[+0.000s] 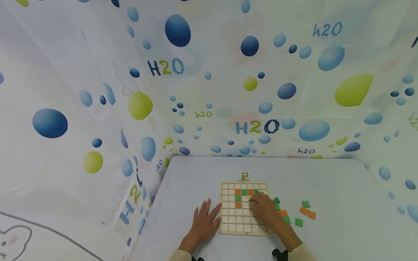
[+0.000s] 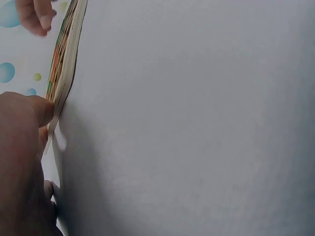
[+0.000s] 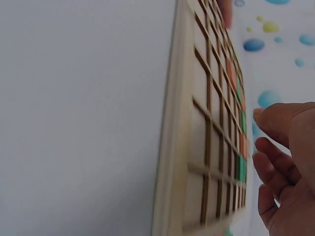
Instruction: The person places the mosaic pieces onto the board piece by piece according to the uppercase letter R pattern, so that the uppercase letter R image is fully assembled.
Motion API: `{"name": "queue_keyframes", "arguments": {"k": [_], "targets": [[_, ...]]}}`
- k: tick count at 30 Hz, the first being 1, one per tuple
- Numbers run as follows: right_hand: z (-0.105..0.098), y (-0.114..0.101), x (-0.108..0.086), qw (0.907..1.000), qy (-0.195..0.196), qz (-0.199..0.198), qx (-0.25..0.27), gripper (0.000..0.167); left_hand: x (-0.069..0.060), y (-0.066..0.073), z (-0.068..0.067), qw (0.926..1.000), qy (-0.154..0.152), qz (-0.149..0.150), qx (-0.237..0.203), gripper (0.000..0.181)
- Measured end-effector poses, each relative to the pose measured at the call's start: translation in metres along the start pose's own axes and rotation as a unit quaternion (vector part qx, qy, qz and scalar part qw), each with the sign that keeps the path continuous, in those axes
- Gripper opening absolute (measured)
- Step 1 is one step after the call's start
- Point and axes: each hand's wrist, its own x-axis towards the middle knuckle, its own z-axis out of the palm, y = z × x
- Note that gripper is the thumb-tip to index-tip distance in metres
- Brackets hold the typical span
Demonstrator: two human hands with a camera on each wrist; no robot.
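A light wooden grid board (image 1: 228, 227) lies on the white table, with orange and green square tiles in its upper cells. My left hand (image 1: 204, 224) rests flat at the board's left side, fingers spread, its thumb against the edge; the left wrist view shows that thumb (image 2: 43, 110) at the rim. Over the board's upper right cells is my right hand (image 1: 266, 210), beside a green tile (image 1: 257, 191). In the right wrist view its fingers (image 3: 275, 169) are loosely bent, apart from the thumb, and no tile shows between them.
Loose green and orange tiles lie right of the board, among them a green one (image 1: 298, 222) and an orange one (image 1: 311, 215); some are partly behind the right hand. A small pattern card (image 1: 244, 176) is at the board's far edge. Printed sheets (image 1: 209, 90) stand behind the table.
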Motion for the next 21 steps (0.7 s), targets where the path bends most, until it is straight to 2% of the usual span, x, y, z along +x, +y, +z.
{"name": "queue_keyframes", "arguments": {"k": [6, 12, 16, 21], "targets": [[-0.039, 0.029, -0.018, 0.9977, 0.013, 0.062, -0.024, 0.011, 0.001, -0.001, 0.001, 0.9998, -0.004, -0.013, 0.016, 0.055], [-0.070, 0.058, -0.033, 0.9889, -0.041, 0.139, -0.032, 0.023, 0.001, -0.003, 0.002, 0.9999, 0.009, -0.003, 0.010, 0.055], [-0.077, 0.074, -0.037, 0.9810, -0.075, 0.174, -0.042, 0.019, 0.002, -0.002, 0.002, 0.9999, -0.001, -0.010, 0.014, 0.054], [-0.077, 0.077, -0.037, 0.9788, -0.075, 0.185, -0.047, 0.014, 0.002, 0.000, 0.000, 0.9997, -0.018, -0.016, 0.011, 0.055]]}}
